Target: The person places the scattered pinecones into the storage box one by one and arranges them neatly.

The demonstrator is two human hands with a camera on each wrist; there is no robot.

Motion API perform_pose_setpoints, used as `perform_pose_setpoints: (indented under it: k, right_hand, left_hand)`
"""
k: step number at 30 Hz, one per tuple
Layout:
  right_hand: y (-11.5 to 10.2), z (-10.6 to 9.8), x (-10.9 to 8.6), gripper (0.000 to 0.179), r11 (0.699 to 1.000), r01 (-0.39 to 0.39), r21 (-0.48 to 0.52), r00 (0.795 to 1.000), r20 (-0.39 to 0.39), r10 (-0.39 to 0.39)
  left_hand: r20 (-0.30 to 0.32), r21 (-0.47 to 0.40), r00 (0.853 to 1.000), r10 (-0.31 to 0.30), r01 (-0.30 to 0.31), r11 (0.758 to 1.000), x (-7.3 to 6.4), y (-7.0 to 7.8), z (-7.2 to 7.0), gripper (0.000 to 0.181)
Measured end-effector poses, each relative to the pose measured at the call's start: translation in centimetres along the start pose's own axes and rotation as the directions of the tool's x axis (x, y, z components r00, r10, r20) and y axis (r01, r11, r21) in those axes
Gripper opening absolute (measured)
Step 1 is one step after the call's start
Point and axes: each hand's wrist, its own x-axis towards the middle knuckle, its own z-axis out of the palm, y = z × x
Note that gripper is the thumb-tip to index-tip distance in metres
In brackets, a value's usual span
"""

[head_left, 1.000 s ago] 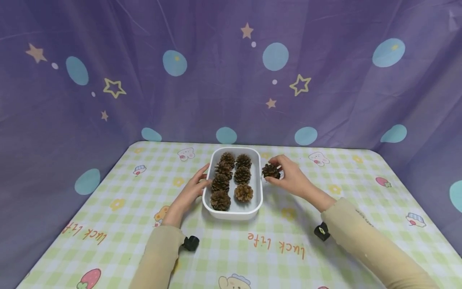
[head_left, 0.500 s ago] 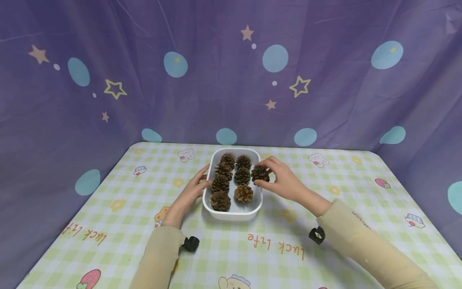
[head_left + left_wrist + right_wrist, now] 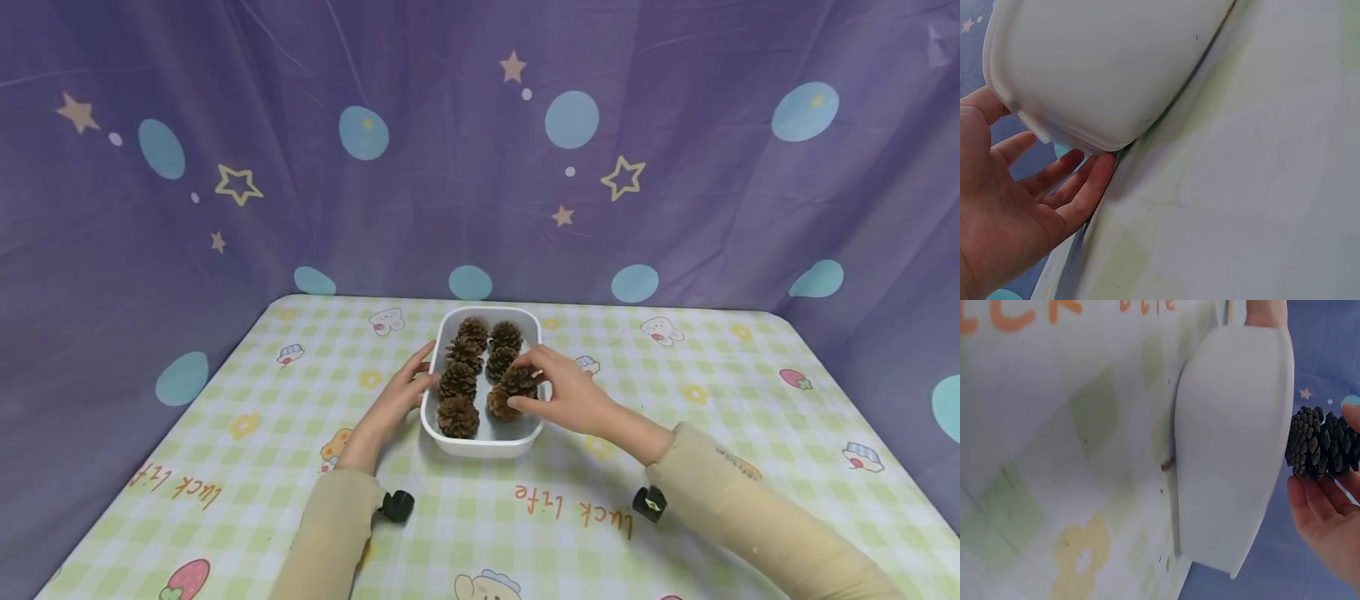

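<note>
A white rectangular bin (image 3: 486, 448) holds brown pine cones in two columns; one cone (image 3: 458, 417) lies in its near left corner. My right hand (image 3: 573, 396) reaches over the bin's right rim and pinches a dark pine cone (image 3: 519, 382) between thumb and fingers. That cone overlaps a lighter brown cone (image 3: 498, 403) in the head view. In the right wrist view the pinched cone (image 3: 1339, 447) shows above the rim. My left hand (image 3: 393, 402) rests its fingertips against the bin's left side, fingers spread and only slightly bent, thumb at the rim (image 3: 994, 103).
The bin stands on a table under a green and white checked cloth (image 3: 247, 517) with printed drawings. Small brown crumbs (image 3: 1167, 465) lie beside the bin. A purple curtain (image 3: 465, 167) hangs behind the table. Each sleeve carries a small black camera (image 3: 397, 506).
My right hand has carried the dark pine cone leftward from beside the bin, across the right rim and over the lighter cone. The left hand and the bin have stayed in place.
</note>
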Motion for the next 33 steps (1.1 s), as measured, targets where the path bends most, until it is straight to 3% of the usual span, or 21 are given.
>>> perform_pose_setpoints:
  k: [5,9,14,23,33]
  right_hand:
    - [-0.4,0.8,-0.2,0.042,1.000,-0.021,0.003,0.999,0.050,0.021]
    - [-0.5,1.4,-0.2,0.039,1.000,-0.017,0.010,0.997,0.082,0.016]
    - [-0.5,1.9,-0.2,0.039,1.000,0.003,0.001,0.996,0.086,-0.003]
    - [-0.7,2.5,-0.3,0.041,0.999,-0.013,0.042,0.986,0.166,0.006]
    - [-0.5,2.6,-0.2,0.041,1.000,0.015,0.006,0.990,0.138,-0.016]
  left_hand:
    - [-0.010,0.001,1.000,0.008,-0.008,1.000,1.0,-1.6,-0.2,0.061]
    - [-0.019,0.016,0.999,0.026,-0.025,1.000,1.3,-2.1,-0.3,0.061]
    - [-0.019,0.014,0.999,0.029,-0.028,1.000,1.3,-2.2,-0.3,0.061]
    - [-0.024,0.016,0.999,0.025,-0.024,1.000,1.3,-2.2,-0.3,0.060]
    - [-0.018,0.001,1.000,0.025,-0.025,1.000,1.3,-2.1,-0.3,0.060]
